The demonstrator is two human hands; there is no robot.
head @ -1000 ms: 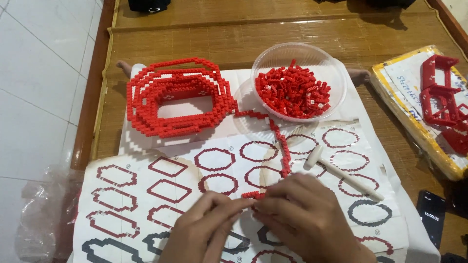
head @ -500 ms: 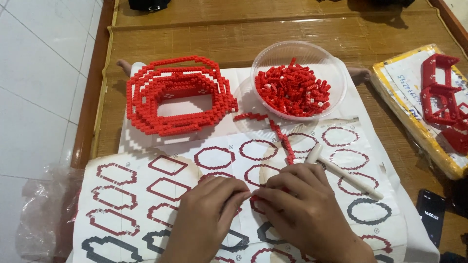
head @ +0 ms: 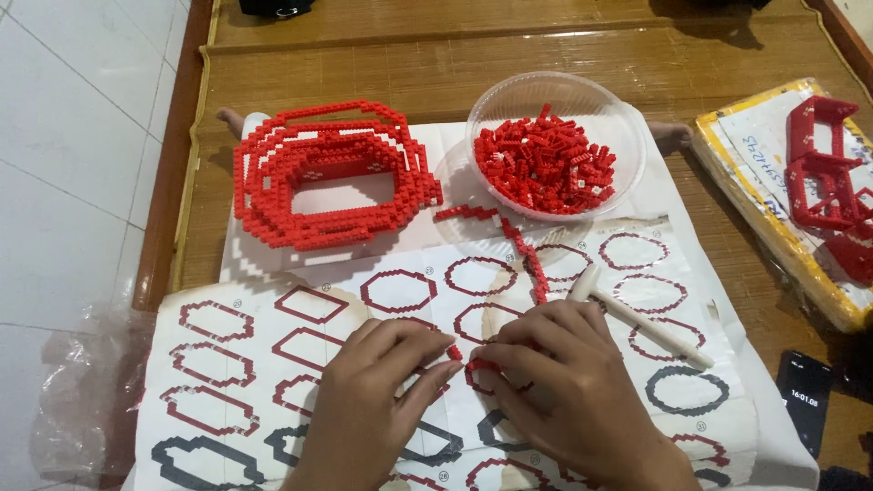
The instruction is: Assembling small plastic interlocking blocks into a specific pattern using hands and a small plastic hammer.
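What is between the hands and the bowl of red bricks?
A red brick strip on the pattern sheet runs from the hands toward the bowl, seen from the head view.

A thin strip of small red bricks (head: 473, 362) lies flat on the white instruction sheet (head: 382, 300) printed with red and dark octagon outlines, pinched between the fingertips of the left hand (head: 382, 400) and the right hand (head: 564, 391). Only 2 short red bits show, 1 at each hand's fingertips; fingers hide the rest.
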